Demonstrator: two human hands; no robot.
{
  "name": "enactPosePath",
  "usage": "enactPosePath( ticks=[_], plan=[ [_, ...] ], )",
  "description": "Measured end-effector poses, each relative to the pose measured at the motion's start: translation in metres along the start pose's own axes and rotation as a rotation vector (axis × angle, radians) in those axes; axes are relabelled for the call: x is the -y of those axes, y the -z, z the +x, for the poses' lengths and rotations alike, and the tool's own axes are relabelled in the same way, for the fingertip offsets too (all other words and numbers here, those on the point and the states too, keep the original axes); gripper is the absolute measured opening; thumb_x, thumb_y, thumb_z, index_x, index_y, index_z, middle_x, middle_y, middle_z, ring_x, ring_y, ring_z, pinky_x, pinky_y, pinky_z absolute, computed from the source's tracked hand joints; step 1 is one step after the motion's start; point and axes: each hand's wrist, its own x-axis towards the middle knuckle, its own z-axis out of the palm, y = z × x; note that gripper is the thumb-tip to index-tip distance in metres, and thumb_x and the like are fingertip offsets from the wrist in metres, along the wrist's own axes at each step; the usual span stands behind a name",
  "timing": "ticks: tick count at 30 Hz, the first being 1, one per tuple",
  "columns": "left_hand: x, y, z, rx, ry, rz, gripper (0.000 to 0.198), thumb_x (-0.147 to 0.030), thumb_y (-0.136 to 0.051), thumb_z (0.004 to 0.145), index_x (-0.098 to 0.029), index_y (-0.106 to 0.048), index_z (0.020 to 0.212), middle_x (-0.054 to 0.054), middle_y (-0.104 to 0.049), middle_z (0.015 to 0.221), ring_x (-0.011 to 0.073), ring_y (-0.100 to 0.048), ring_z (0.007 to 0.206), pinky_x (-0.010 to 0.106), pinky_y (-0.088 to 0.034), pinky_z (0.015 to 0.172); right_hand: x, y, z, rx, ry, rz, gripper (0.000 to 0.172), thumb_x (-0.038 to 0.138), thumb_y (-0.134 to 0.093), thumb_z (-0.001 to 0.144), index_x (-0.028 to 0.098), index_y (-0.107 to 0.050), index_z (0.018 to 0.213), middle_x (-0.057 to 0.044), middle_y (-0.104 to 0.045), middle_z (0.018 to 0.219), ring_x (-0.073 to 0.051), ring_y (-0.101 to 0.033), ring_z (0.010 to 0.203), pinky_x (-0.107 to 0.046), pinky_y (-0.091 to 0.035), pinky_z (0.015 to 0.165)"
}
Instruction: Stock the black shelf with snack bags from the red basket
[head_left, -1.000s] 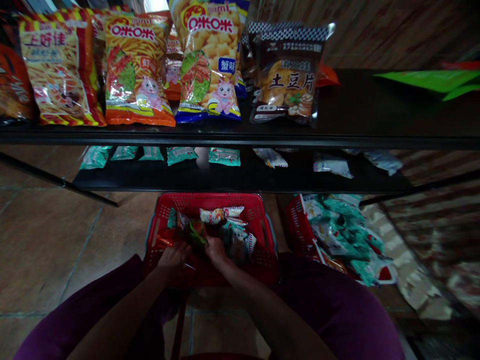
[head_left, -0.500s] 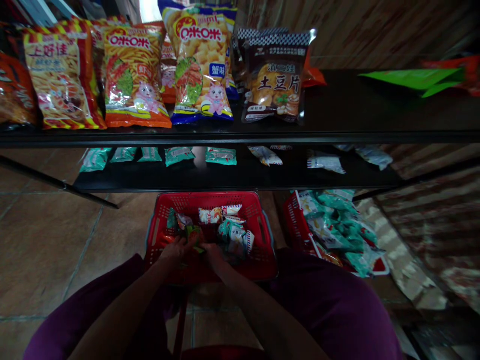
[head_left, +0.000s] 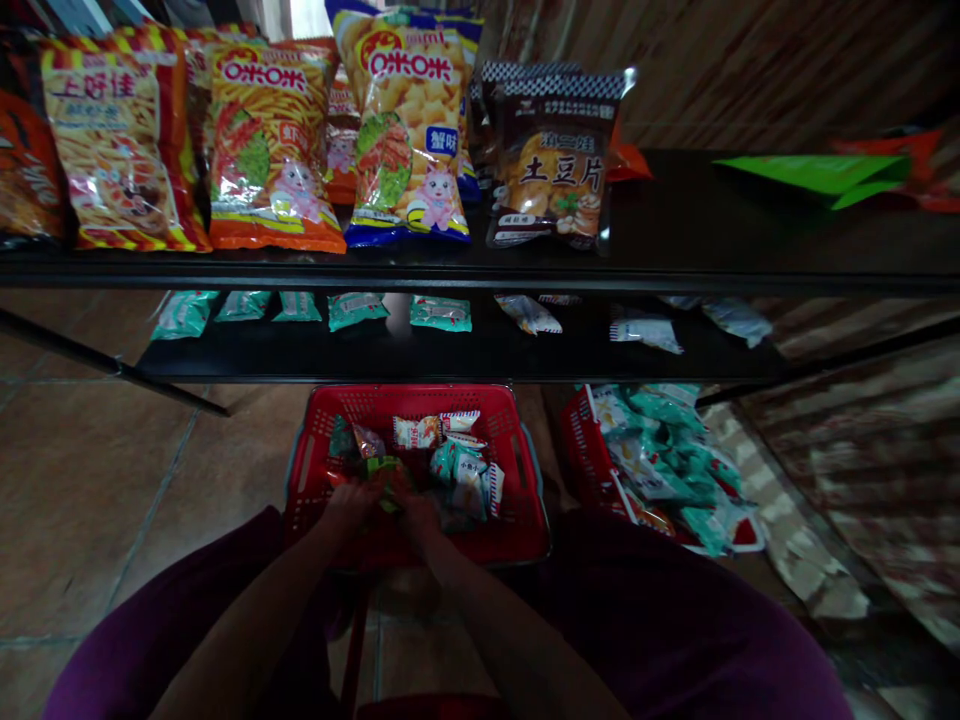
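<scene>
A red plastic basket [head_left: 517, 500] sits on the floor between my knees, holding several small snack packets. Both hands are inside it near the front. My left hand [head_left: 346, 506] and my right hand [head_left: 420, 515] close together on a small green and red packet [head_left: 382, 470]. Beside them lie teal and white packets [head_left: 465, 470] and an orange one [head_left: 416, 431]. The dim light hides the fingers, and I cannot tell which hand carries the packet's weight.
A black two-level shelf [head_left: 675, 275] stands ahead: big snack bags [head_left: 409, 120] on top, small teal packets [head_left: 440, 313] on the lower board. A second red basket [head_left: 592, 450] heaped with teal packets lies at the right. Tiled floor [head_left: 112, 470] at the left.
Both hands drew a little closer together and toward the basket's front while handling the green packet. The view shifted slightly.
</scene>
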Motion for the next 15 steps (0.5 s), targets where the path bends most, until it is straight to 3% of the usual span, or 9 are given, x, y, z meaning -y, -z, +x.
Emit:
enactPosePath(
  ticks=[4,7,11,15],
  plan=[
    [-0.004,0.005,-0.005,0.002,0.034,0.011,0.046,-0.013,-0.039,0.089,-0.022,-0.053,0.133,0.016,-0.064,0.107,0.0282,-0.058,0.105,0.041,-0.045,0.086,-0.007,0.001,-0.003,0.005,0.095,0.080,0.052,0.012,-0.054,0.074,0.024,-0.062,0.124,-0.005,-0.066,0.122,-0.023,-0.062,0.111,-0.030,-0.045,0.095],
    [-0.007,0.013,-0.004,0.019,0.064,0.015,0.044,-0.016,-0.035,0.091,-0.021,-0.055,0.130,0.017,-0.063,0.114,0.0288,-0.056,0.111,0.042,-0.043,0.090,-0.031,0.020,-0.001,-0.051,0.147,0.141,0.049,0.017,-0.057,0.076,0.020,-0.060,0.125,-0.005,-0.065,0.124,-0.020,-0.061,0.112,-0.030,-0.044,0.097],
    [-0.006,0.035,0.006,0.046,0.065,-0.005,0.045,-0.022,-0.048,0.086,-0.020,-0.054,0.131,0.017,-0.067,0.109,0.0299,-0.060,0.105,0.040,-0.046,0.084,-0.070,0.056,0.007,-0.324,-0.099,0.108,0.040,0.028,-0.048,0.087,0.019,-0.058,0.126,-0.008,-0.063,0.126,-0.021,-0.059,0.114,-0.035,-0.044,0.099],
    [0.001,0.070,0.014,0.061,0.142,-0.019,0.039,-0.025,-0.043,0.088,-0.021,-0.060,0.123,0.014,-0.071,0.100,0.0287,-0.065,0.094,0.038,-0.048,0.076,-0.082,0.064,0.016,-0.312,-0.108,0.070,0.031,0.019,-0.050,0.086,0.017,-0.065,0.114,-0.010,-0.066,0.118,-0.023,-0.059,0.112,-0.036,-0.043,0.100]
  ],
)
